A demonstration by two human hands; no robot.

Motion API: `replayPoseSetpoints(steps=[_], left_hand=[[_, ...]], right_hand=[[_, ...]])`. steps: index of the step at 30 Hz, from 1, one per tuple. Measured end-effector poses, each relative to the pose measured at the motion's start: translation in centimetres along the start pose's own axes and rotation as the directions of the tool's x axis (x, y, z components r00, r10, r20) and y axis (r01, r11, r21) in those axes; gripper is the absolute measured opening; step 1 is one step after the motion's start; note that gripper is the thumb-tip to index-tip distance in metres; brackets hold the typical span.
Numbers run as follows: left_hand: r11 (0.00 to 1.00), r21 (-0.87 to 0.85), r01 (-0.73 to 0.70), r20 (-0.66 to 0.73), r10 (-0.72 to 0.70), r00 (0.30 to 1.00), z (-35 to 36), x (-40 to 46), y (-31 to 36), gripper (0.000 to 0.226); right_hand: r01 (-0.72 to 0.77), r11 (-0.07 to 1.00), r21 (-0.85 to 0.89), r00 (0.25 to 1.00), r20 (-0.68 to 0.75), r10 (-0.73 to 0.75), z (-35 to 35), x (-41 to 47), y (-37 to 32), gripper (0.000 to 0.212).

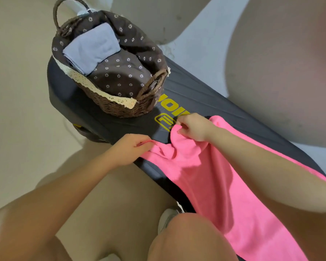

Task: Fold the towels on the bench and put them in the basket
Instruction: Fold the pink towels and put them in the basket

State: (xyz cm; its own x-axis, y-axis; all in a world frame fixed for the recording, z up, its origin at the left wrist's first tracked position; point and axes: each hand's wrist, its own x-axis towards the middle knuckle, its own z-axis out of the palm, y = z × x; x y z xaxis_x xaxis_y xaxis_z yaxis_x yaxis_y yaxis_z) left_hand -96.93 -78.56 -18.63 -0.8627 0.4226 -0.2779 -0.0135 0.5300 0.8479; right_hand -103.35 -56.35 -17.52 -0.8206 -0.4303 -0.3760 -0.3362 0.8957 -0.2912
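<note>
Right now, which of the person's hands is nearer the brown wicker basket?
Right. The right hand pinches the pink towel just below the brown wicker basket; the left hand grips the towel's corner farther back.

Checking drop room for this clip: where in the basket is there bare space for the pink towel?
Free: the brown lining at the near right of the basket, beside the folded blue towel. Crowded: the far left, under that towel. Both hands, left hand and right hand, pinch the pink towel.
</note>
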Motion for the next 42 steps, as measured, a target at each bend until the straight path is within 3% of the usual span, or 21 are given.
replayPoseSetpoints(steps=[2, 4, 6, 8, 11, 13, 16, 18, 21, 23, 25, 28, 30, 32, 34, 35, 37, 39, 42], left_hand=[[0.985, -0.162, 0.065, -0.083, -0.080, 0.993, -0.4, -0.3, -0.2, 0.042], [0.933, -0.337, 0.127, -0.158, -0.189, 0.969, -0.6, -0.3, -0.8, 0.047], [0.902, -0.400, 0.160, -0.194, -0.254, 0.947, -0.6, -0.3, -0.9, 0.043], [0.919, -0.332, 0.212, -0.200, -0.288, 0.936, -0.8, -0.1, -0.9, 0.043], [0.934, 0.107, 0.340, -0.288, -0.298, 0.910, -1.7, 0.1, -1.2, 0.040], [0.860, 0.318, 0.398, -0.348, -0.285, 0.893, -2.5, -0.2, -1.6, 0.036], [0.695, 0.595, 0.403, -0.346, -0.231, 0.909, -2.9, -0.7, -0.8, 0.025], [0.616, 0.735, 0.282, -0.276, -0.108, 0.955, -2.3, -0.5, 0.6, 0.030], [0.567, 0.821, -0.065, -0.050, 0.185, 0.981, 0.2, 0.6, 3.6, 0.025], [0.589, 0.754, -0.291, 0.117, 0.315, 0.942, 2.7, 2.0, 5.1, 0.028], [0.642, 0.631, -0.435, 0.260, 0.354, 0.898, 5.2, 3.7, 7.3, 0.044], [0.566, 0.588, -0.578, 0.420, 0.398, 0.816, 9.6, 6.8, 9.6, 0.043], [0.569, 0.550, -0.612, 0.465, 0.400, 0.790, 12.6, 8.6, 11.6, 0.038], [0.557, 0.520, -0.648, 0.496, 0.420, 0.760, 15.7, 10.1, 13.0, 0.037], [0.551, 0.504, -0.665, 0.512, 0.430, 0.744, 18.5, 11.3, 14.0, 0.042], [0.533, 0.517, -0.670, 0.526, 0.419, 0.740, 19.8, 11.7, 14.5, 0.046], [0.510, 0.539, -0.670, 0.552, 0.387, 0.739, 22.3, 12.3, 14.9, 0.055], [0.491, 0.559, -0.668, 0.568, 0.360, 0.740, 24.3, 12.6, 14.8, 0.060], [0.410, 0.595, -0.691, 0.582, 0.374, 0.722, 25.5, 12.7, 14.1, 0.065]], right_hand=[[-0.071, 0.992, 0.102, 0.975, -0.203, 0.091, -0.8, 0.5, 0.5, 0.015], [-0.205, 0.923, 0.327, 0.876, -0.359, 0.322, -1.6, 1.5, 1.1, 0.005], [-0.258, 0.706, 0.659, 0.766, -0.306, 0.566, -2.1, 2.7, 1.3, 0.013], [-0.186, 0.477, 0.859, 0.707, -0.221, 0.672, -2.2, 3.9, 1.5, 0.016], [-0.178, 0.545, 0.820, 0.767, -0.231, 0.599, -2.3, 4.7, 0.8, 0.009], [-0.137, 0.635, 0.760, 0.861, -0.226, 0.456, -2.3, 4.4, -0.1, 0.033], [-0.083, 0.756, 0.650, 0.885, -0.300, 0.355, -1.9, 2.6, -0.6, 0.048], [-0.075, 0.786, 0.614, 0.878, -0.332, 0.343, -1.1, 0.8, 0.1, 0.043], [-0.098, 0.790, 0.605, 0.848, -0.364, 0.384, -0.1, -2.9, 1.9, 0.038], [-0.164, 0.785, 0.597, 0.788, -0.399, 0.468, 0.2, -6.0, 3.2, 0.033], [-0.240, 0.775, 0.585, 0.721, -0.427, 0.546, 0.8, -9.6, 4.9, 0.030], [-0.395, 0.721, 0.569, 0.567, -0.466, 0.679, 2.7, -15.4, 8.1, 0.035], [-0.507, 0.618, 0.601, 0.393, -0.477, 0.786, 4.0, -19.4, 10.1, 0.033], [-0.592, 0.442, 0.674, 0.151, -0.445, 0.882, 5.4, -23.3, 11.8, 0.028], [-0.541, 0.206, 0.816, -0.079, -0.293, 0.953, 7.1, -26.5, 13.4, 0.030], [-0.495, 0.110, 0.862, -0.148, -0.208, 0.967, 7.9, -27.7, 14.1, 0.032], [-0.438, 0.033, 0.898, -0.182, -0.125, 0.975, 9.2, -29.2, 15.3, 0.032], [-0.454, 0.017, 0.891, -0.141, -0.091, 0.986, 9.4, -29.8, 16.2, 0.031], [-0.555, 0.027, 0.832, -0.069, -0.078, 0.995, 9.1, -29.6, 17.6, 0.013]])
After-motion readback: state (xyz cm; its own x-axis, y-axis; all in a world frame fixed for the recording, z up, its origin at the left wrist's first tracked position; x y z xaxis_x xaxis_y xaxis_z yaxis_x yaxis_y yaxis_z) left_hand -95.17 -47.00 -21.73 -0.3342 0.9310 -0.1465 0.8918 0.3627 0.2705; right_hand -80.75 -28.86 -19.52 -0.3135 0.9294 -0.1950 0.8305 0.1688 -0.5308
